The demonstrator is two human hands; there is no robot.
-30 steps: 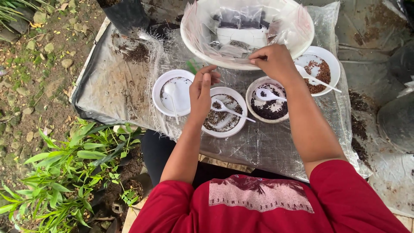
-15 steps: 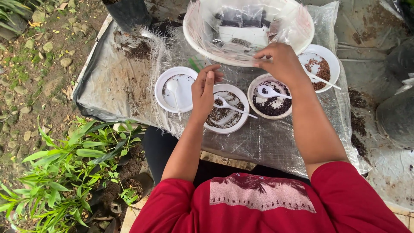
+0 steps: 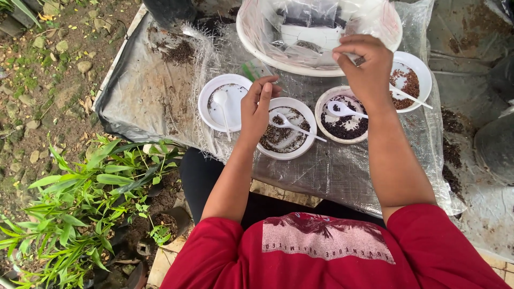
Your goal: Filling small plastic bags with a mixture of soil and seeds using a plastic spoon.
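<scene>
My left hand [image 3: 257, 107] hovers over the left rim of a white bowl [image 3: 300, 152] of dark bits with a white spoon [image 3: 292, 126]. Its fingers are curled shut, and nothing shows in them. My right hand [image 3: 367, 67] pinches the clear plastic liner [image 3: 267, 32] at the near rim of a large white bowl [image 3: 257, 51] holding small packets. Below that hand a bowl of dark granules [image 3: 342, 126] has a spoon in it. A nearly empty bowl [image 3: 211, 115] with a spoon lies to the left.
A fourth bowl [image 3: 415, 80] with reddish-brown bits and a spoon is at the right. All bowls rest on a plastic sheet [image 3: 155, 101] smeared with soil. Green leafy plants [image 3: 91, 198] grow at lower left, with stony ground [image 3: 48, 69] beyond. A dark pot [image 3: 495, 144] is at the right edge.
My right hand has slid a little to the right along the large bowl's rim. The left hand stays over the same small bowl.
</scene>
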